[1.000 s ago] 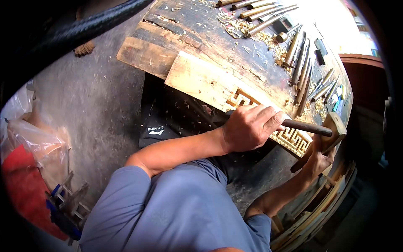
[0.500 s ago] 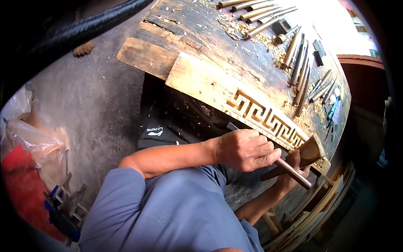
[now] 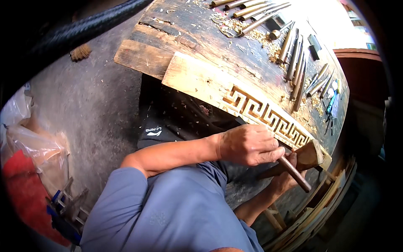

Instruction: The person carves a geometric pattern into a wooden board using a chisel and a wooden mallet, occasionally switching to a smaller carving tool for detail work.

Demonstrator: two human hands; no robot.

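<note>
Plastic bag (image 3: 42, 147): crumpled against a red sheet (image 3: 25, 189), both well out to the left of my left hand (image 3: 247, 145).
Broom (image 3: 80, 52): bristles on the floor, far off to the left and beyond my fingers.
Workbench (image 3: 142, 52): starts past my left knuckles and runs away ahead, dark, scarred, strewn with shavings.
Carved board (image 3: 193, 77): here it is, along the bench's near edge, plain end to the left of my fingers, key-fret just beyond them; lying there, I'd say, to keep the pattern within easy reach.
Left hand: fingers curled right round, no gap, firmly on a chisel (image 3: 296, 173), palm downward.
Chisel: tilted, tip out to the left by the board's near edge, touching or not I can't tell; butt bare to the right of my grip, presumably left clear for striking.
Carving tools (image 3: 286, 46): side by side beyond both hands, wooden handles mostly toward me, probably for a quick pick.
Right hand (image 3: 289, 175): fingers closed round a wooden mallet (image 3: 310, 154), choked up close under the head, likely for control; head over the board's right part.
Timber slats (image 3: 325, 206): stacked low, right of my right fingers.
</note>
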